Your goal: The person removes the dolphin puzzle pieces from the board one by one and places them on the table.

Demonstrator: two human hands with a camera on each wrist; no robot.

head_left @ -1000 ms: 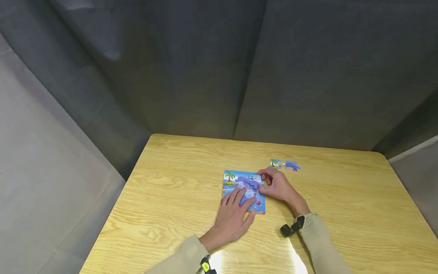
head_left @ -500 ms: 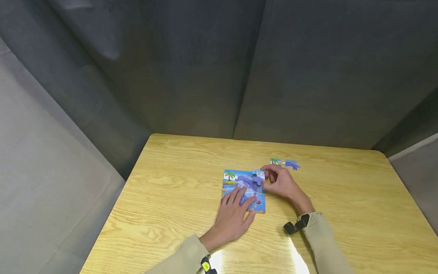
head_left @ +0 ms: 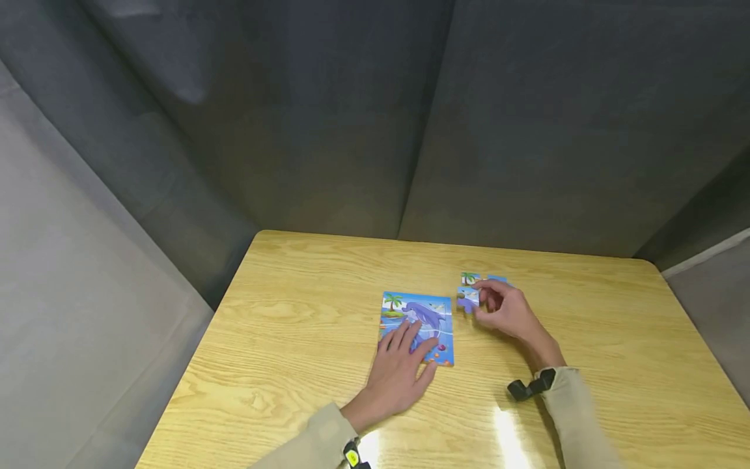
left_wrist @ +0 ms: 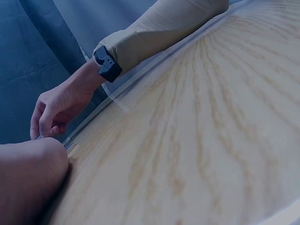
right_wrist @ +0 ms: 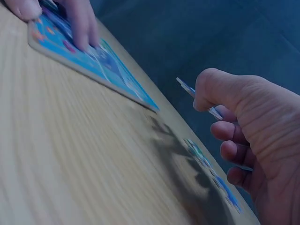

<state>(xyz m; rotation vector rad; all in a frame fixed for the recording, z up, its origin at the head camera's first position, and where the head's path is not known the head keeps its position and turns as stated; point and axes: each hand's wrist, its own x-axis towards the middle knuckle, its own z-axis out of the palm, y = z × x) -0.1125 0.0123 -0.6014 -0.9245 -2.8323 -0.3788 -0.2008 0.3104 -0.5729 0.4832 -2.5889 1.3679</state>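
Note:
My left hand (head_left: 394, 376) lies with its fingers spread over the lower part of a dolphin jigsaw puzzle (head_left: 447, 332), a blue square with a palm tree and sea creatures. To the right of the board, my right hand (head_left: 511, 314) pinches a jigsaw piece (head_left: 467, 299) between thumb and forefinger. That piece shows sky and a bit of purple dolphin. In the right wrist view the piece (right_wrist: 186, 87) is seen edge-on, raised above the table, and the other fingers curl loosely below it. The left wrist view shows little of the left hand's fingers.
Behind the right hand lie loose jigsaw pieces, one with a palm tree (head_left: 470, 278) and a blue one (head_left: 497, 278) partly covered by the hand. All rest on a wooden table (head_left: 305, 312), with a dark curtain (head_left: 328, 130) behind its far edge.
The right hand lifts the jigsaw piece off the puzzle's upper right corner and carries it right, toward the loose pieces. The left hand stays where it was.

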